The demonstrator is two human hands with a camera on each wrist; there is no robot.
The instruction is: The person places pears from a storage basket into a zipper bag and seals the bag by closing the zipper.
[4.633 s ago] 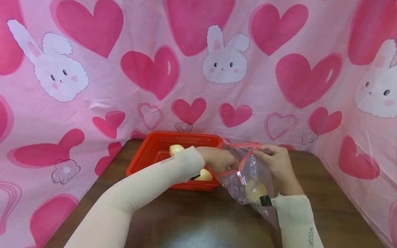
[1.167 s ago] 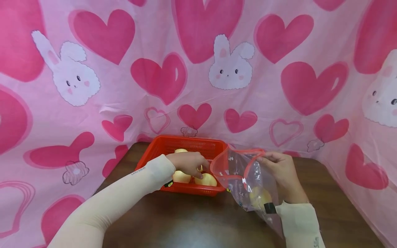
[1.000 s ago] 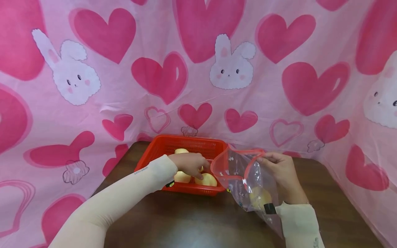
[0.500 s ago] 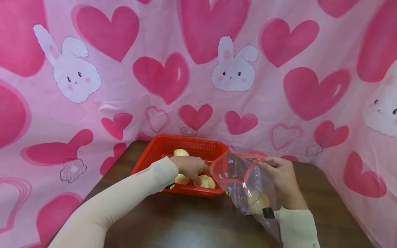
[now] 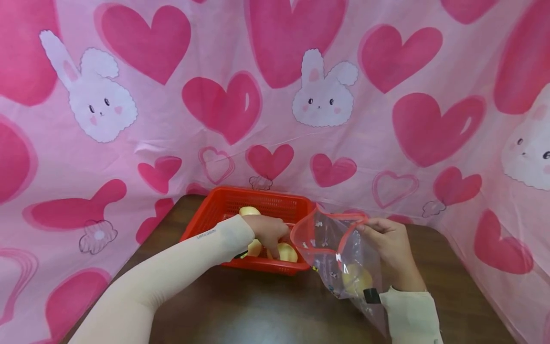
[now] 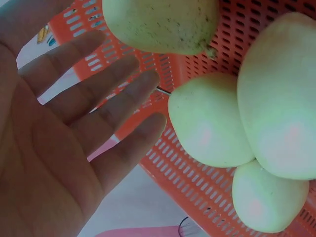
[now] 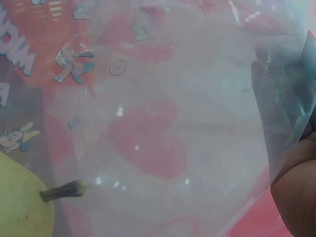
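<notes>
My left hand reaches down into a red plastic basket among pale yellow pears. In the left wrist view its fingers are straight and spread, close to a pear and gripping none. One pear lies just beside that hand in the head view. My right hand pinches the rim of a clear zip bag with a red edge, its mouth held wide beside the basket. Inside the bag sits a pear, its dark stem showing in the right wrist view.
Another pear lies at the back of the basket. The brown wooden table carries everything. A pink cloth with hearts and rabbits hangs behind and at both sides.
Several seconds ago my left hand was at the bag's mouth; now it is down in the basket, its fingers shifting slightly among the pears. The right hand keeps holding the bag's rim.
</notes>
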